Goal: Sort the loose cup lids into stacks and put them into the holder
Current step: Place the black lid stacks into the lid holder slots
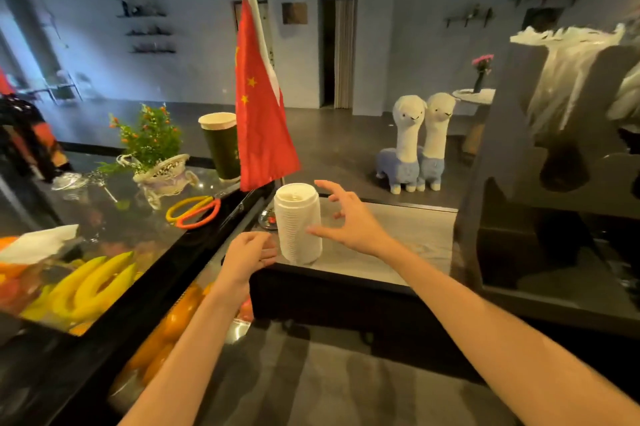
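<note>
A tall stack of white cup lids (297, 223) stands upright on a raised grey counter top (398, 238), near its left edge. My right hand (346, 218) hovers just right of the stack with fingers spread wide, the thumb tip close to or touching its side. My left hand (247, 254) is low at the stack's left, fingers relaxed and holding nothing. A dark holder (554, 162) with round cut-outs stands to the right, holding clear plastic bags (568, 72).
A red flag (261, 107) on a pole stands just behind the stack. Further left lie orange-handled scissors (194, 211), a green paper cup (221, 145), a small potted plant (152, 145) and bananas (93, 287). Two plush llamas (415, 145) sit on the floor beyond.
</note>
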Motion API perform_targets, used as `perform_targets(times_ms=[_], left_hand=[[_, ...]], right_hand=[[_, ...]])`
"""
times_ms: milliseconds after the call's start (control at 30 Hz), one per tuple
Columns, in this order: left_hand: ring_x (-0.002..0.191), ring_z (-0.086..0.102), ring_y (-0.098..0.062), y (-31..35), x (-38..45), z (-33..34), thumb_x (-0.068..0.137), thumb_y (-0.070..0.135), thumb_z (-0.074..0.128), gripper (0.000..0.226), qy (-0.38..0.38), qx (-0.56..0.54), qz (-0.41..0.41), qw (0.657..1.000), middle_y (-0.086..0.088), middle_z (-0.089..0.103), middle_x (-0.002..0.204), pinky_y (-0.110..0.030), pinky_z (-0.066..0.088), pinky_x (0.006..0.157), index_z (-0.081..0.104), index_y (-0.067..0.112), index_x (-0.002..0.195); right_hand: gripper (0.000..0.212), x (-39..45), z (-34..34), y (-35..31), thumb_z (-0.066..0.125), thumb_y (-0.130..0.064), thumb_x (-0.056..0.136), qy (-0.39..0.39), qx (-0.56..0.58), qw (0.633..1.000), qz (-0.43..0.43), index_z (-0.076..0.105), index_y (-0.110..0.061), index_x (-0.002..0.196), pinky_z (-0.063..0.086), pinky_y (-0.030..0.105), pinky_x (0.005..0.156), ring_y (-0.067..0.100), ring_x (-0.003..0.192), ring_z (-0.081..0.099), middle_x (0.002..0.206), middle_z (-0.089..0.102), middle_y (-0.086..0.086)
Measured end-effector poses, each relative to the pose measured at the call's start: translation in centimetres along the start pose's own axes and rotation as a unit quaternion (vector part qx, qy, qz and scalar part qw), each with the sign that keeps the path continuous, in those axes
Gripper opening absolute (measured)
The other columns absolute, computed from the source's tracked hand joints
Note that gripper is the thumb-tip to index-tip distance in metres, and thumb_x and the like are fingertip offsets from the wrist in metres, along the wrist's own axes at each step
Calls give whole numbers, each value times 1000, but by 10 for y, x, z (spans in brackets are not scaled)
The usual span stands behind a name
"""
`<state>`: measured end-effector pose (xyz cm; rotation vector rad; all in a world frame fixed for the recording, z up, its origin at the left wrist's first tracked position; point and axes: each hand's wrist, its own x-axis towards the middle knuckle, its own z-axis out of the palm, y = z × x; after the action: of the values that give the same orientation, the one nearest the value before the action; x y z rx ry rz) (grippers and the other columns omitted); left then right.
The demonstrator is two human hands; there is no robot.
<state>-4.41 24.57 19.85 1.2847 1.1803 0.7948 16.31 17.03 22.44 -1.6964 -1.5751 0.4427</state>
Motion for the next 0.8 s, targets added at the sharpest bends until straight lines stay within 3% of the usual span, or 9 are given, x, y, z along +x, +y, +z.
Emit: perform_targets(times_ms=[133,233,367,467,533,600,667,733,800], left_hand=[[112,66,-23,-10,20,-2,106,30,54,37,-20,-17,-15,1000,-11,65,125,-39,55,98,56,10,136],[113,65,-23,-15,29,5,108,37,48,40,-65,-52,-39,996,-9,66,124,-41,53,102,53,13,139],[102,59,-15,-12,28,13,110,40,40,30,-85,-57,-44,994,2,64,104,-39,49,98,51,23,132],[112,58,-20,-12,29,16,108,41,43,34,-90,-41,-36,994,0,63,110,-44,48,105,50,20,134],[118,61,-21,-9,28,19,105,47,47,43,-103,-29,-22,994,-2,66,120,-43,52,102,53,19,138],[116,64,-16,0,23,21,99,61,52,52,-125,-12,23,992,2,67,127,-36,55,90,56,27,138],[120,61,-10,15,13,25,87,76,59,65,-149,6,87,985,8,64,133,-34,52,94,54,37,139],[119,59,0,37,1,31,84,74,64,67,-172,23,162,971,15,63,132,-31,50,96,51,41,140],[108,63,8,65,-16,43,86,62,67,62,-194,40,233,952,19,64,127,-21,50,85,48,42,142]], right_hand=[[105,16,37,6,93,-46,70,42,24,999,-19,27,-45,152,35,27,108,7,135,35,145,39,-15],[103,23,60,12,95,-45,67,89,51,994,-26,30,-45,146,37,25,109,4,135,41,147,41,-19],[93,27,69,16,93,-31,72,118,53,991,-30,31,-45,140,41,21,102,1,127,47,141,45,-24],[90,26,62,18,93,-32,73,124,45,991,-33,33,-43,139,41,15,97,-12,122,47,139,47,-22],[90,22,51,17,93,-34,72,134,42,990,-27,33,-41,139,41,10,92,-19,119,46,134,47,-29],[90,17,34,10,94,-38,71,144,45,988,-29,34,-40,139,46,13,91,-17,118,48,131,47,-34],[90,10,12,-2,94,-40,71,158,44,985,-43,36,-38,139,54,25,94,-4,120,55,134,53,-25],[89,2,-15,-18,94,-36,72,167,34,983,-66,38,-33,141,59,28,90,3,117,60,131,57,-18],[87,-11,-50,-34,93,-30,74,179,34,979,-89,39,-26,142,60,24,84,-2,111,62,124,56,-23]])
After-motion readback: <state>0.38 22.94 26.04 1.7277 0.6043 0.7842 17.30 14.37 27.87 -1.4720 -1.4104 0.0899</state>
